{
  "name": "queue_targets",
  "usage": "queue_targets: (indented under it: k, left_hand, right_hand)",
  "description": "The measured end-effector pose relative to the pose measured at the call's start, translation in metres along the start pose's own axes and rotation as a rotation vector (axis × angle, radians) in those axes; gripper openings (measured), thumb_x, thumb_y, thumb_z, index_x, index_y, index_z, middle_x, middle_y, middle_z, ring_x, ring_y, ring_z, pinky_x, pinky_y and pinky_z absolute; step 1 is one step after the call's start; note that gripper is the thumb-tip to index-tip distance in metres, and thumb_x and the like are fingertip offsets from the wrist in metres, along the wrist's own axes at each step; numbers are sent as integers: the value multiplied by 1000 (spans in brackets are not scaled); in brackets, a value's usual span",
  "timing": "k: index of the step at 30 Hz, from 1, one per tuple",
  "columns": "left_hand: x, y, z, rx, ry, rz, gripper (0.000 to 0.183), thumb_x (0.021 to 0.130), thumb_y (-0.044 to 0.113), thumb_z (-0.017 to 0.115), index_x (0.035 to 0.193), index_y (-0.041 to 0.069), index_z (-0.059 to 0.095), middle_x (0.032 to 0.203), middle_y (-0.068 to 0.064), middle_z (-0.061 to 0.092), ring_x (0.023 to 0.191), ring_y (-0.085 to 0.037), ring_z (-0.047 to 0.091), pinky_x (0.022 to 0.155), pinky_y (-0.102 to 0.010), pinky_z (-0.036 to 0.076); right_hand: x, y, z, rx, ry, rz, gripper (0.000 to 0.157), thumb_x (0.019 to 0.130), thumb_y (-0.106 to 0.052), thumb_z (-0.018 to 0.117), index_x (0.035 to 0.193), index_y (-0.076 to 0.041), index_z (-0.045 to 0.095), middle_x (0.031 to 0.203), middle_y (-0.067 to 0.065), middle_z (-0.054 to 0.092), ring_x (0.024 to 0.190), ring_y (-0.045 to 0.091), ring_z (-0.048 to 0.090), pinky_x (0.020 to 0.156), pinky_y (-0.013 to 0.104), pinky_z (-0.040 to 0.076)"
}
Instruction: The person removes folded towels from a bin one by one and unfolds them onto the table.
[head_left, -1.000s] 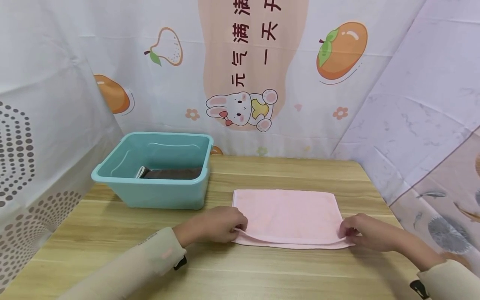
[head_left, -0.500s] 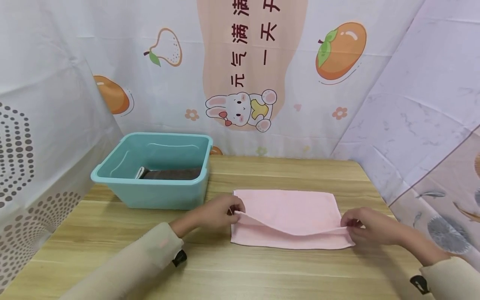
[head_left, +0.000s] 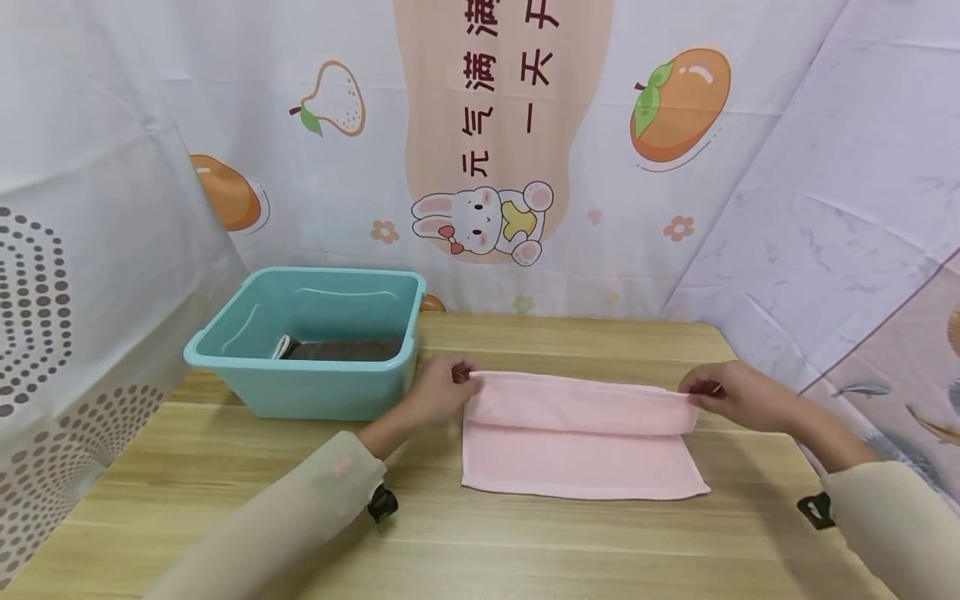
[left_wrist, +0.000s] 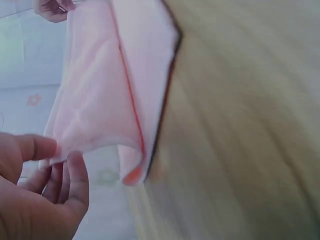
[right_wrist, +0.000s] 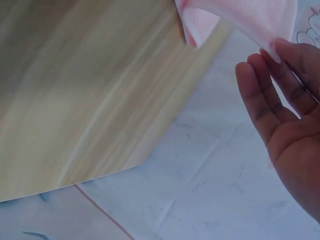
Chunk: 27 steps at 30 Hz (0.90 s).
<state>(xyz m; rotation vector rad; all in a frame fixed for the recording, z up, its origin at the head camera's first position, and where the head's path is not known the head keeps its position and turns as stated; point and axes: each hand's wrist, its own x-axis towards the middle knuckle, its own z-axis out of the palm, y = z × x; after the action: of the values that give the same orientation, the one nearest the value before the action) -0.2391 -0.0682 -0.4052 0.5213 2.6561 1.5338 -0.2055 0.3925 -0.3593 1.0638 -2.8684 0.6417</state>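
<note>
"Where is the pink towel?"
"On the table. The part close to us lies flat, and one long edge is up in the air."
"What holds it up?"
"The left hand pinches one corner of that edge. The right hand pinches the other corner."
"And the blue tub?"
"It sits left of the towel, with a dark brown cloth inside."

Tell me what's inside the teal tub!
A dark brown thing, maybe cloth, with something white at its left end. The tub's front wall hides anything lower down.
</note>
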Motion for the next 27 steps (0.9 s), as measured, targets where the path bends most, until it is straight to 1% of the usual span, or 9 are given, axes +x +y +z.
queue_targets:
  k: [3, 5, 8, 10, 13, 17, 22, 24, 27]
  left_hand:
    - [8, 4, 2, -41, 69, -56, 9, 95, 12, 72, 102, 7, 72, 94, -5, 67, 84, -18, 60, 68, -27, 54]
    - [14, 8, 3, -47, 119, -93, 11, 94, 13, 72, 103, 7, 72, 95, -6, 67, 85, -18, 61, 69, -28, 54]
    - [24, 13, 7, -30, 202, -121, 13, 94, 15, 72, 105, 8, 73, 97, -5, 67, 88, -19, 62, 73, -30, 55]
    - [30, 16, 9, -22, 259, -129, 14, 94, 16, 71, 105, 8, 73, 97, -6, 68, 90, -19, 62, 76, -32, 55]
    - [40, 18, 14, -50, 334, -114, 14, 93, 14, 69, 104, 5, 73, 96, -8, 67, 89, -21, 61, 77, -33, 54]
    - [52, 19, 19, -78, 423, -72, 11, 93, 9, 68, 101, 3, 72, 90, -9, 66, 84, -21, 60, 74, -32, 53]
    - [67, 19, 25, -72, 508, -20, 10, 93, 7, 66, 99, 2, 73, 84, -9, 66, 79, -20, 60, 71, -30, 52]
    - [73, 19, 26, -82, 534, -11, 10, 94, 6, 66, 99, 1, 73, 83, -9, 66, 79, -20, 60, 71, -29, 51]
    - [79, 19, 27, -112, 564, -20, 10, 96, 7, 66, 101, 2, 73, 85, -9, 66, 80, -19, 60, 70, -28, 51]
  right_hand:
    - [9, 2, -8, -21, 11, 40, 15, 92, 2, 72, 99, -11, 73, 90, -10, 70, 80, -1, 61, 66, 26, 56]
    - [16, 3, -12, -29, 16, 67, 16, 92, 4, 71, 99, -10, 74, 90, -9, 71, 80, 0, 62, 66, 26, 56]
    - [26, 5, -19, -45, 23, 96, 15, 91, 4, 71, 98, -9, 74, 88, -7, 71, 80, 3, 64, 67, 27, 56]
    - [33, 7, -22, -50, 27, 109, 14, 92, 4, 71, 99, -8, 74, 88, -6, 71, 80, 6, 64, 67, 27, 55]
    - [45, 13, -25, -59, 35, 118, 13, 92, 3, 71, 99, -7, 75, 88, -5, 71, 79, 8, 64, 67, 27, 55]
    - [61, 20, -28, -72, 72, 111, 12, 92, 5, 70, 98, -4, 74, 87, -1, 71, 76, 8, 63, 65, 26, 54]
    - [76, 26, -34, -103, 127, 95, 11, 91, 7, 70, 97, -1, 75, 86, 3, 72, 77, 11, 64, 66, 26, 53]
    - [82, 28, -37, -107, 137, 115, 11, 91, 7, 70, 97, 0, 75, 87, 5, 72, 78, 14, 65, 67, 27, 54]
    - [88, 31, -40, -103, 140, 170, 10, 93, 5, 68, 100, 2, 74, 89, 8, 73, 80, 20, 66, 67, 27, 53]
